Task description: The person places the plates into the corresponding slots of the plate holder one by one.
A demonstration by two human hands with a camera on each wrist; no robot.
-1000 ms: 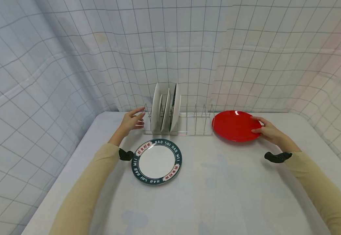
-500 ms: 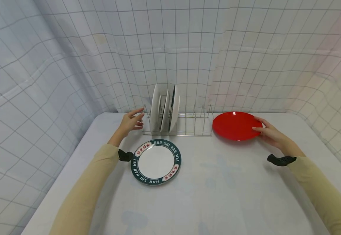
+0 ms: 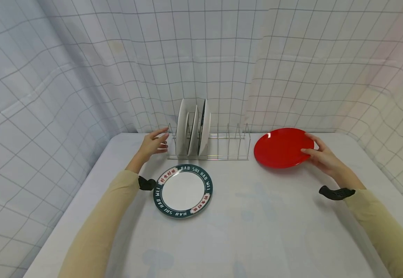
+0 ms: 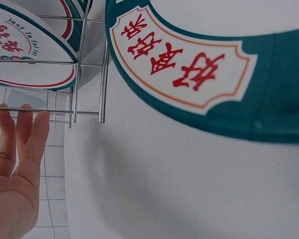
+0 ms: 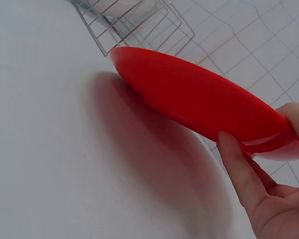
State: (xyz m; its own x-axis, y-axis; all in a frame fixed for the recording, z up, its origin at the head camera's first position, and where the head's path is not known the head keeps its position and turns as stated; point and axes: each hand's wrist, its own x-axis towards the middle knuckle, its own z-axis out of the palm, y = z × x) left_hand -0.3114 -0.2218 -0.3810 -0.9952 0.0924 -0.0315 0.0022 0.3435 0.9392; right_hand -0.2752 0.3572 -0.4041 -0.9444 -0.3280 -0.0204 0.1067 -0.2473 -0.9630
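Observation:
My right hand (image 3: 326, 158) pinches the right rim of a red plate (image 3: 281, 148), thumb on its upper face and fingers behind. The right wrist view shows the red plate (image 5: 199, 99) tilted, its shadow on the table. My left hand (image 3: 151, 144) is at the left end of a wire dish rack (image 3: 229, 159), fingers extended. In the left wrist view its fingertips (image 4: 26, 112) touch a rack wire. Several white plates (image 3: 182, 127) stand on edge in the rack's left part. A white plate with a green, lettered rim (image 3: 183, 191) lies flat in front.
The white table (image 3: 243, 239) has checked white cloth (image 3: 222, 58) hanging behind it and at both sides. Bare slots occupy the right part of the rack. Black wrist straps (image 3: 337, 193) sit below both hands.
The red plate has shifted right with my right hand, from overlapping the rack's right end to a small gap beside it. My left hand stays at the rack.

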